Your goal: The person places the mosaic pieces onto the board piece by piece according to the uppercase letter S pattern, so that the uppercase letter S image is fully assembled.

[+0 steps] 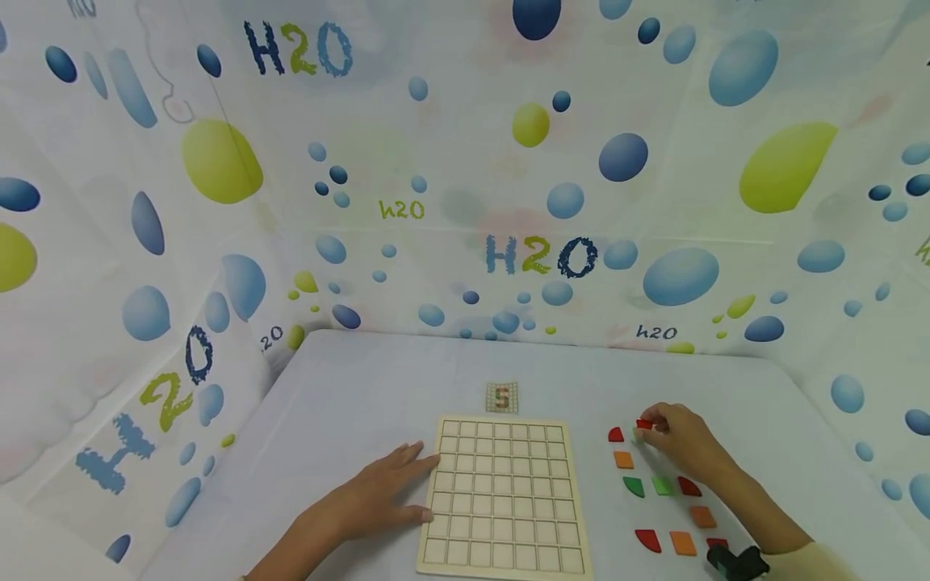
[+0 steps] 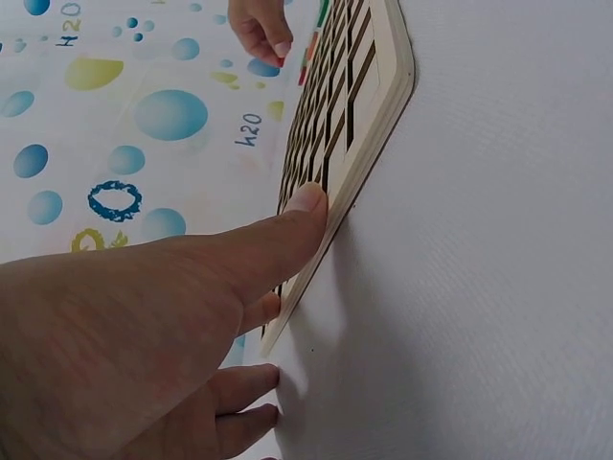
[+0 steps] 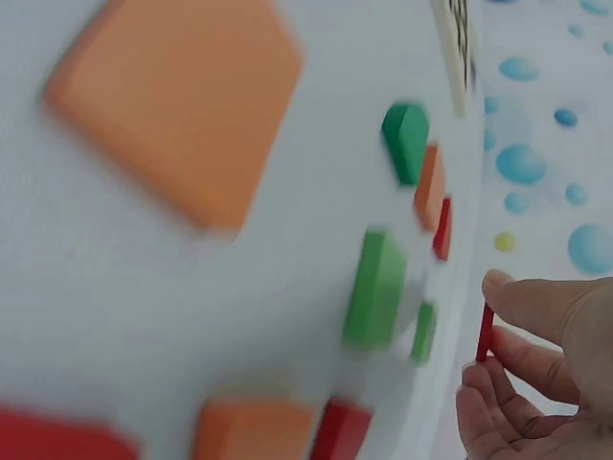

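A pale wooden grid board (image 1: 501,484) lies flat on the white table, its square cells bare. My left hand (image 1: 378,496) rests at the board's left edge; in the left wrist view its thumb (image 2: 305,201) touches the rim and the fingers are extended. To the right of the board, my right hand (image 1: 686,442) pinches a thin red tile (image 3: 486,333) between thumb and fingers, raised over the far end of the loose tiles. Just below it sits a light green tile (image 3: 423,331), partly covered by the hand in the head view.
Several loose tiles lie right of the board, among them an orange square (image 1: 623,460), a dark green quarter-round (image 1: 634,486) and a red quarter-round (image 1: 648,541). Behind the board is a small pattern card (image 1: 502,397). A printed curtain (image 1: 465,145) encloses the table.
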The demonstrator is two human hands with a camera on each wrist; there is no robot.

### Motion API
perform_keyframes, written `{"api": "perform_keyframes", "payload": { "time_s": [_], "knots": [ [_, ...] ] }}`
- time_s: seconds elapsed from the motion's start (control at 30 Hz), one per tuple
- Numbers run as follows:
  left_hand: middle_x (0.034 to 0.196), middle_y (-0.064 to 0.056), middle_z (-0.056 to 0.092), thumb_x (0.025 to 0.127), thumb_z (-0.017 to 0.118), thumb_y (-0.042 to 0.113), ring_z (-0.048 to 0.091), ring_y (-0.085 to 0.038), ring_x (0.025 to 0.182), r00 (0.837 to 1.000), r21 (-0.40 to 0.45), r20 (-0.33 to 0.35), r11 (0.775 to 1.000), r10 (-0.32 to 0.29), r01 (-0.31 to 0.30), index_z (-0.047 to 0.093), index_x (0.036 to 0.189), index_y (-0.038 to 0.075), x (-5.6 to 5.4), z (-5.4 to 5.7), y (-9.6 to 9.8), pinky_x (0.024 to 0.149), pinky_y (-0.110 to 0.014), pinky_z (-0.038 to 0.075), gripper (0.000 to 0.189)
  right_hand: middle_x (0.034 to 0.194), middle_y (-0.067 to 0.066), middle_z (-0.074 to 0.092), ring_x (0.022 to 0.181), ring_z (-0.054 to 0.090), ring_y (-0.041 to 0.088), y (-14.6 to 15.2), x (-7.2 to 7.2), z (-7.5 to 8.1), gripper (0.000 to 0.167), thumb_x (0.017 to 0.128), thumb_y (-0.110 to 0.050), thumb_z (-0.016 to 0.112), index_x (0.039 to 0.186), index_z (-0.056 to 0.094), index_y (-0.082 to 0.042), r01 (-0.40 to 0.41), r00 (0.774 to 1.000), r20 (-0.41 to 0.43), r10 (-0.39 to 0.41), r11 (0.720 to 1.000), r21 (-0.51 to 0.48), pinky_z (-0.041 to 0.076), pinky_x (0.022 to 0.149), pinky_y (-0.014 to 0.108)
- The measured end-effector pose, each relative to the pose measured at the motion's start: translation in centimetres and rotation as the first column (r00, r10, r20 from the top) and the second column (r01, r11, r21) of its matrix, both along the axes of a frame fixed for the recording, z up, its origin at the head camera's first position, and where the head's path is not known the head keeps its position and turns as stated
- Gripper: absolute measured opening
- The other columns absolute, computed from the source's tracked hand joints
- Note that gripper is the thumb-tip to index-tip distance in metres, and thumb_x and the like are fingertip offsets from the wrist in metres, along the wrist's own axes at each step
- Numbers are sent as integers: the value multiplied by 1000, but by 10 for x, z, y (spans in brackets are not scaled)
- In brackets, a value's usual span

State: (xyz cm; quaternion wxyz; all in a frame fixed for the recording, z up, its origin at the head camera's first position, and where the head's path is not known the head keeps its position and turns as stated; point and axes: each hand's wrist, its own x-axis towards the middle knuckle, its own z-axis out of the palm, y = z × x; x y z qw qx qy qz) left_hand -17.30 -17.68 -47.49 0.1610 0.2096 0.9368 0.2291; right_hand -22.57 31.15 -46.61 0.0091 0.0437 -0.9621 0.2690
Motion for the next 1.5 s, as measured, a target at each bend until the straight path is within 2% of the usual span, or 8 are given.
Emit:
{"api": "perform_keyframes", "payload": {
  "time_s": [0.13, 0.27, 0.37, 0.53, 0.83, 1.03, 1.27, 1.5],
  "knots": [
    [172, -13, 32, 91, 71, 65, 27, -42, 159, 1000, -6, 2, 1000, 4, -4, 45, 161, 30, 0, 1, 1, 121, -69, 31, 83, 107, 12, 67, 97, 60, 26, -20, 3, 7, 29, 96, -18, 77, 117, 70, 1, -31, 999, 6, 32, 1000, -1, 63, 87, 46],
    [172, -14, 31, 91, 71, 65, 27, -43, 159, 1000, -5, 3, 1000, 1, -1, 45, 161, 29, 0, 2, 1, 121, -70, 30, 83, 108, 10, 65, 98, 59, 24, -40, 2, 9, 27, 96, -18, 79, 116, 71, -2, -71, 997, 31, 71, 997, -15, 62, 85, 40],
    [172, -15, 31, 91, 71, 65, 27, -44, 159, 1000, -7, 3, 1000, -3, 3, 45, 161, 29, 0, 2, 2, 121, -69, 31, 83, 104, 7, 63, 95, 57, 21, -57, 3, 10, 26, 95, -17, 80, 116, 71, -4, -84, 995, 50, 84, 996, -10, 59, 82, 36],
    [172, -16, 31, 90, 72, 65, 27, -44, 158, 1000, -3, 9, 1000, 0, 0, 46, 161, 28, 0, 2, 2, 121, -70, 31, 84, 99, 5, 61, 92, 56, 19, -88, 5, 9, 20, 94, -15, 81, 110, 72, -7, -144, 989, 28, 144, 990, -8, 55, 81, 37],
    [172, -15, 31, 91, 71, 66, 27, -44, 158, 1000, -3, 1, 1000, -5, 5, 45, 162, 29, 0, 0, 2, 121, -69, 31, 84, 101, 2, 60, 94, 58, 18, -125, 7, 6, 21, 92, -18, 83, 107, 70, -10, -190, 981, 36, 191, 981, -47, 55, 81, 37],
    [172, -15, 31, 90, 72, 65, 28, -44, 158, 1000, -20, 4, 1000, 3, -3, 46, 161, 28, 0, 4, 2, 121, -69, 31, 84, 102, 2, 60, 91, 56, 15, -141, 8, 2, 22, 92, -18, 84, 105, 69, -9, -284, 958, 18, 285, 957, -49, 55, 81, 34],
    [173, -13, 30, 91, 72, 66, 26, -42, 159, 1000, -17, 9, 1000, 11, -11, 45, 161, 31, 0, 2, 2, 121, -69, 30, 83, 98, 3, 57, 87, 50, 16, -153, 6, -2, 25, 94, -18, 82, 107, 64, -6, -372, 928, 7, 373, 927, -48, 50, 75, 31],
    [172, -14, 32, 91, 73, 64, 28, -43, 159, 1000, -5, -4, 1000, 14, -14, 46, 161, 29, 3, 4, 3, 121, -69, 30, 83, 93, 0, 54, 83, 48, 13, -159, -1, -9, 21, 96, -18, 80, 95, 60, -12, -418, 908, -32, 419, 908, 18, 49, 71, 28]
  ]
}}
